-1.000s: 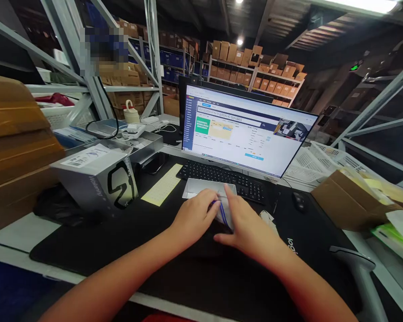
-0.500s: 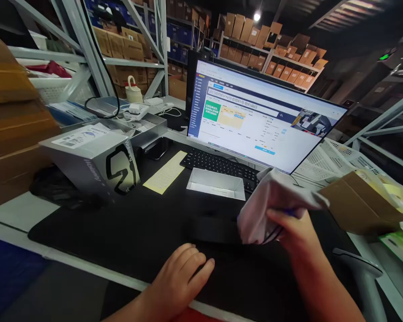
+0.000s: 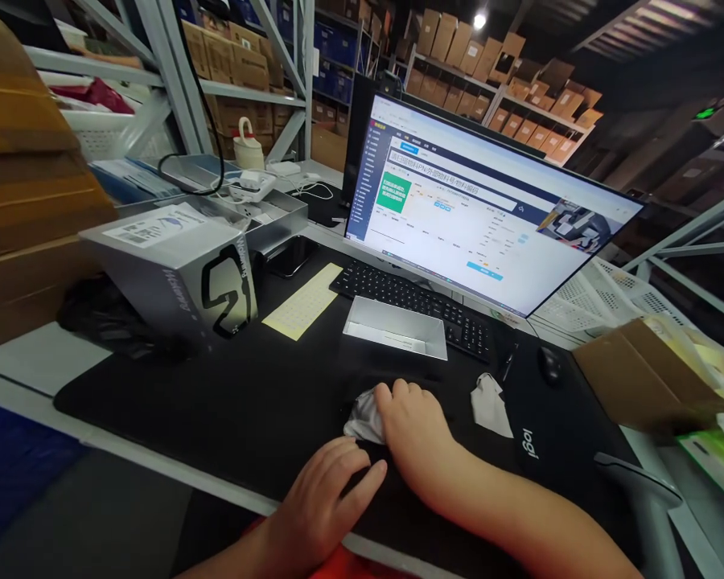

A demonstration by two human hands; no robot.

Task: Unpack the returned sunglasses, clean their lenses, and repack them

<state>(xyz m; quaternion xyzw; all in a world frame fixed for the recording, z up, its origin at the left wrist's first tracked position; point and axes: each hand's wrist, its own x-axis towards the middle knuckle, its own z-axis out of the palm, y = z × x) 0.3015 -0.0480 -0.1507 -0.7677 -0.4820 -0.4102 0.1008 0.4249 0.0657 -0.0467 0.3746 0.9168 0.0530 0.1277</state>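
Observation:
My right hand [image 3: 415, 438] is closed over a crumpled grey cloth [image 3: 365, 418] on the black desk mat [image 3: 229, 418]. Close by on the left, my left hand [image 3: 329, 494] rests at the mat's front edge, fingers apart and nothing in them. Beyond the hands stands an open, shallow white box [image 3: 396, 328], with a dark object partly hidden between it and the cloth. A small pale cloth piece [image 3: 491, 404] lies to the right of my right hand.
A keyboard [image 3: 410, 301] and monitor [image 3: 483, 213] stand behind the white box. Leftward are a yellow sheet [image 3: 302, 304], a phone [image 3: 292, 256] and a grey box [image 3: 174, 273]. A mouse [image 3: 549, 365], cardboard box [image 3: 645, 374] and scanner [image 3: 639, 478] are rightward.
My right hand has moved left and down to the mat with the cloth, which was held up in the air before. The small pale piece and the mouse now show. My left hand has hardly moved.

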